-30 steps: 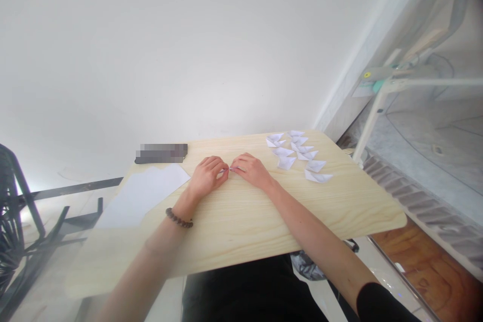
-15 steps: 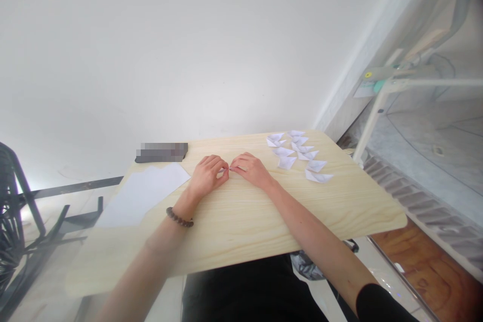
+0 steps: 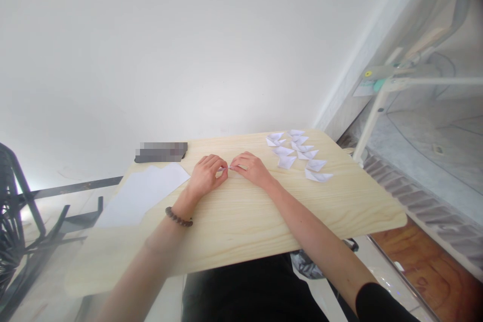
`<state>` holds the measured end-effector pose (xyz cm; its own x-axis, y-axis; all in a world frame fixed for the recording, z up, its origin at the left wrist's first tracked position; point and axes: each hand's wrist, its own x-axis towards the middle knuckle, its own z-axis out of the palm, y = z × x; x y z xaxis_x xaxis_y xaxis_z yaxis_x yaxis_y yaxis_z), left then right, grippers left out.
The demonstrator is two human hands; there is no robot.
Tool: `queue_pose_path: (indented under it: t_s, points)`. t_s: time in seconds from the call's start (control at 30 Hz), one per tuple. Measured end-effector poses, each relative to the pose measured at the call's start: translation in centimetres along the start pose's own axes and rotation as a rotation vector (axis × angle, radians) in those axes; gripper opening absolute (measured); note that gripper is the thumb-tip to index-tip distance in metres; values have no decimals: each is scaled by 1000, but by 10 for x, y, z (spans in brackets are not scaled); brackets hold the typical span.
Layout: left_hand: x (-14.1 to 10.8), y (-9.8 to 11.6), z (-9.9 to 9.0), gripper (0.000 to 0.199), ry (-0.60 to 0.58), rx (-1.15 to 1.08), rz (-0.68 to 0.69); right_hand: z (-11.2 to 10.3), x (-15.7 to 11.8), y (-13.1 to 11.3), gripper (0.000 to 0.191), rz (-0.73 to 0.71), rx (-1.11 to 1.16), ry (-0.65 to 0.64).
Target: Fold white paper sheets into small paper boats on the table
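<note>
A small folded piece of white paper (image 3: 229, 168) sits pinched between my two hands, mostly hidden by the fingers. My left hand (image 3: 207, 173), with a brown bead bracelet on its wrist, is closed on the paper's left end with thumb and forefinger. From the other side my right hand (image 3: 252, 169) grips the right end with its fingertips. Both hands are low over the wooden table (image 3: 241, 221). Several folded white paper boats (image 3: 287, 162) stand in loose columns to the right of my right hand. Loose white paper sheets (image 3: 145, 193) lie left of my left hand.
A dark flat object (image 3: 160, 153), partly pixelated, lies at the table's back left. The white wall (image 3: 226, 50) rises behind the table. A black chair (image 3: 22, 226) stands on the left, and a pale metal frame (image 3: 373, 115) on the right.
Both hands keep their pinch on the small paper. My left hand has shifted very slightly left, leaving a little more of the paper showing between the fingertips.
</note>
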<state>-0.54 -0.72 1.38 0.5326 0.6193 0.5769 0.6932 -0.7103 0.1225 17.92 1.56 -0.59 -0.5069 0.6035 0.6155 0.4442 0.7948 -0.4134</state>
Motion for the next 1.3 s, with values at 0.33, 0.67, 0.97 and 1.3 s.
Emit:
queue_pose_path:
  t_s: [0.33, 0.67, 0.97, 1.3]
  points:
    - [0, -3, 2, 8, 9, 3, 19, 1, -1, 0, 13, 52, -32, 10]
    - [-2, -5, 4, 10, 12, 11, 56, 1, 2, -7, 15, -41, -86, -22]
    - [-1, -2, 1, 7, 9, 5, -15, -2, 4, -10, 18, -56, -124, -50]
    - [-1, -4, 2, 9, 32, -18, 18, -1, 4, -12, 16, -36, -128, -22]
